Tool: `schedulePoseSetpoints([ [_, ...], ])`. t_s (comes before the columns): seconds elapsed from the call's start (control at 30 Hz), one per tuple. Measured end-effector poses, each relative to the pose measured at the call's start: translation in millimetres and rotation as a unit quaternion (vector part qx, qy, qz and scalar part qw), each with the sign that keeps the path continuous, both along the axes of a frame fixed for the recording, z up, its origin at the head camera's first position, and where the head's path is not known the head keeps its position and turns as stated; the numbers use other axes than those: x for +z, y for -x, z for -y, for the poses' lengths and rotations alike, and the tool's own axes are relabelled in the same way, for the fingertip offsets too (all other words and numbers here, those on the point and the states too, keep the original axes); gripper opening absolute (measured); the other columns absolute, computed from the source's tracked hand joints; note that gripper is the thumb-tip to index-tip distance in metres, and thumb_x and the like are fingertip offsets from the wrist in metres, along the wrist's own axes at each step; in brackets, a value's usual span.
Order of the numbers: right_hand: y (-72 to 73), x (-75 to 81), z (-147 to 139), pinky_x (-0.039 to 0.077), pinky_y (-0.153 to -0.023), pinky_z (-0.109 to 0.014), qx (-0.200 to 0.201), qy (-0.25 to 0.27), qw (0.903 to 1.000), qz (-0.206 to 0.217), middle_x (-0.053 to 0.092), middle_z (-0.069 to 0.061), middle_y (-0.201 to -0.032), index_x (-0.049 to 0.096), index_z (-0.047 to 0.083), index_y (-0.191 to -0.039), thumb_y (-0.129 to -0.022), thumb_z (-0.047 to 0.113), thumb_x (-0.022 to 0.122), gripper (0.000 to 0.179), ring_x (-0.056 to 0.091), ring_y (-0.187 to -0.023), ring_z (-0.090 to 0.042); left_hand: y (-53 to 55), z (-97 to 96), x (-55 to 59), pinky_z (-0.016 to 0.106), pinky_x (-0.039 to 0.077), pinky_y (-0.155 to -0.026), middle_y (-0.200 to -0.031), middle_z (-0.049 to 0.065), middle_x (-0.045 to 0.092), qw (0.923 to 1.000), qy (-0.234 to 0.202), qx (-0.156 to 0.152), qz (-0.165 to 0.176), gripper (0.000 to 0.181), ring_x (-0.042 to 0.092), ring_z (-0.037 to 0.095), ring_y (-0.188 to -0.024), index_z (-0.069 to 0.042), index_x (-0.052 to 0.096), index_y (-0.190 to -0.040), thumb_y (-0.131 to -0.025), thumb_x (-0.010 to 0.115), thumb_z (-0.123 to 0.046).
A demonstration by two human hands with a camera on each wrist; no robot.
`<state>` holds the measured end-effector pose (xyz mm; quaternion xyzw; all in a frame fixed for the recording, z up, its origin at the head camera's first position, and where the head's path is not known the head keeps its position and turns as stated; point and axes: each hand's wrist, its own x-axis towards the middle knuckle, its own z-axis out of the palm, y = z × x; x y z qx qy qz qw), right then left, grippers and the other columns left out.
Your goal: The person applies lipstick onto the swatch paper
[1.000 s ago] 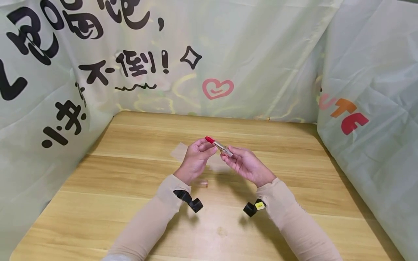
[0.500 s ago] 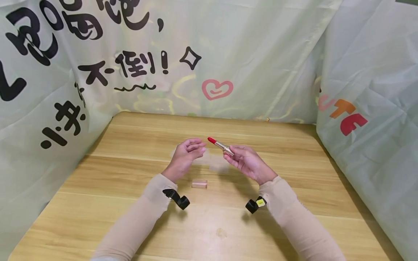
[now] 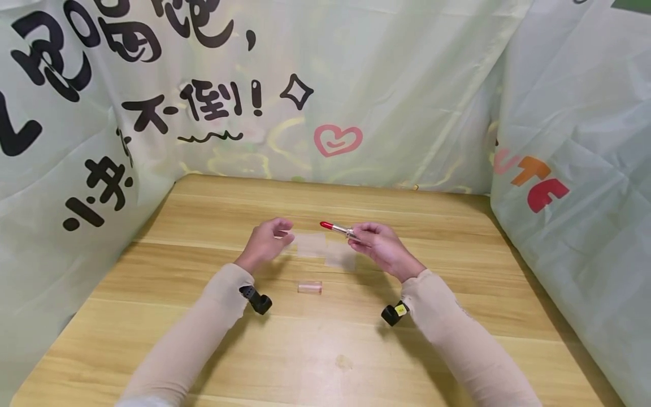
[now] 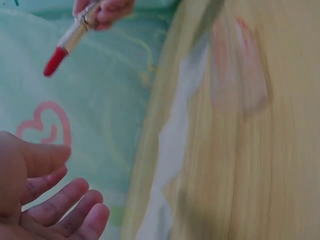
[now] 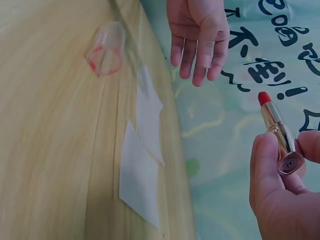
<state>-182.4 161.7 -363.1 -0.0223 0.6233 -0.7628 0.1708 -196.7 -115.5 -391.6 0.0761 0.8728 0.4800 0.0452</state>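
Note:
A lipstick (image 3: pixel 335 228) with its red bullet out is pinched by its base in my right hand (image 3: pixel 381 246), its tip pointing left above the table. In the right wrist view, thumb and fingers grip the metallic base of the lipstick (image 5: pixel 281 135). My left hand (image 3: pixel 266 242) hovers to the left of the lipstick, apart from it, with relaxed fingers and nothing in them; the left wrist view shows its fingers (image 4: pixel 65 207) spread. On the table between the forearms lies a clear cap (image 3: pixel 309 288) on its side, with red smears inside in the right wrist view.
Thin white paper sheets (image 3: pixel 311 245) lie flat on the wooden table (image 3: pixel 213 220) beneath the hands. Behind it hangs a pale cloth backdrop (image 3: pixel 407 85) with black writing and a pink heart. More cloth closes off the left and right sides.
My left hand has moved left, away from the lipstick, bringing the clear cap and paper into fuller view. The right hand keeps hold of the lipstick, which now lies nearer to level.

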Motion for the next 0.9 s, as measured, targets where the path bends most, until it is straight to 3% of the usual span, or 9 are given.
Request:
schedulePoseSetpoints([
  [0.13, 4.1, -1.6, 3.8, 0.048, -0.097, -0.038, -0.001, -0.046, 0.9987, -0.024, 0.059, -0.013, -0.105, 0.05, -0.009, -0.113, -0.099, 0.002, 0.051, 0.018, 0.063, -0.092, -0.017, 7.6, 10.3, -4.8, 0.045, 0.046, -0.099, -0.129, 0.014, 0.059, 0.9964, 0.081, -0.017, -0.014, 0.033, 0.055, 0.031, -0.118, -0.003, 0.06, -0.126, -0.094, 0.063, -0.012],
  [0.23, 6.5, -3.0, 6.0, 0.042, -0.103, -0.045, -0.007, -0.064, 0.9973, -0.035, 0.06, -0.013, -0.105, 0.051, -0.01, -0.113, -0.098, 0.001, 0.053, 0.019, 0.062, -0.097, -0.02, 12.9, 16.9, -9.4, 0.047, 0.045, -0.098, -0.128, 0.016, 0.06, 0.9896, 0.139, -0.032, -0.017, 0.031, 0.055, 0.033, -0.118, -0.003, 0.062, -0.124, -0.095, 0.062, -0.013],
  [0.43, 10.4, -7.4, 10.0, 0.044, -0.101, -0.045, -0.018, -0.092, 0.994, -0.056, 0.06, -0.013, -0.103, 0.054, -0.011, -0.11, -0.097, 0.001, 0.056, 0.018, 0.063, -0.093, -0.017, 19.0, 24.1, -16.3, 0.048, 0.041, -0.102, -0.127, 0.019, 0.06, 0.9718, 0.224, -0.069, -0.023, 0.031, 0.052, 0.037, -0.121, -0.001, 0.064, -0.123, -0.093, 0.064, -0.012],
  [0.53, 11.7, -8.8, 12.3, 0.046, -0.099, -0.045, -0.021, -0.112, 0.9911, -0.069, 0.06, -0.013, -0.101, 0.056, -0.012, -0.109, -0.096, 0.001, 0.057, 0.018, 0.062, -0.09, -0.016, 20.7, 25.5, -18.8, 0.047, 0.037, -0.107, -0.13, 0.018, 0.059, 0.9587, 0.268, -0.094, -0.016, 0.033, 0.047, 0.037, -0.126, -0.001, 0.064, -0.124, -0.093, 0.066, -0.012],
  [0.67, 13.4, -9.9, 15.0, 0.048, -0.097, -0.045, -0.027, -0.14, 0.9861, -0.085, 0.06, -0.012, -0.098, 0.059, -0.012, -0.108, -0.095, 0.001, 0.059, 0.018, 0.061, -0.088, -0.015, 21.3, 25.3, -20.5, 0.047, 0.037, -0.107, -0.129, 0.016, 0.06, 0.9482, 0.296, -0.115, -0.001, 0.031, 0.048, 0.036, -0.126, -0.001, 0.065, -0.122, -0.093, 0.066, -0.012],
  [0.9, 17.0, -8.9, 21.3, 0.052, -0.091, -0.037, -0.028, -0.166, 0.9814, -0.093, 0.061, -0.011, -0.097, 0.061, -0.009, -0.105, -0.094, 0.002, 0.061, 0.015, 0.061, -0.088, -0.017, 21.1, 23.9, -18.4, 0.046, 0.038, -0.106, -0.129, 0.017, 0.059, 0.9487, 0.3, -0.098, 0.017, 0.035, 0.048, 0.036, -0.126, 0.001, 0.064, -0.123, -0.09, 0.07, -0.009],
])
